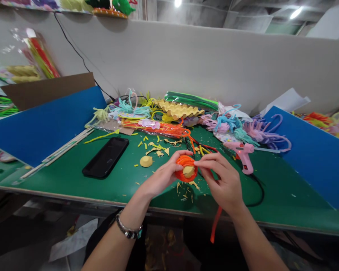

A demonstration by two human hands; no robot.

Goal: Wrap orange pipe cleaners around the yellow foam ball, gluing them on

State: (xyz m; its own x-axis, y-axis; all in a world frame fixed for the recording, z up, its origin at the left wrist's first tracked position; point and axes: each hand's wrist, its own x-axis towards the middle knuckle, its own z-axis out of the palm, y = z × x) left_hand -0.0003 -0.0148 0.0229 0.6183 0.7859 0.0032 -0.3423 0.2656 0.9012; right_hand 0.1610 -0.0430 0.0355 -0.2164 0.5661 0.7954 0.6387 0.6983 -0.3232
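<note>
My left hand grips the left side of a round coil of orange pipe cleaner, wound about a tan foam piece. The coil is held above the table's front half. At its right edge, my right hand pinches the orange strand. A loose orange tail hangs below that hand, past the table edge. On the table left of my hands lies another tan foam dome, with foam scraps and yellow bits around it.
A pink glue gun rests at right, its black cord trailing. A black phone lies at left. Bundles of orange pipe cleaners, pastel ones and a foam egg-crate sheet line the back. Blue boards flank the green table.
</note>
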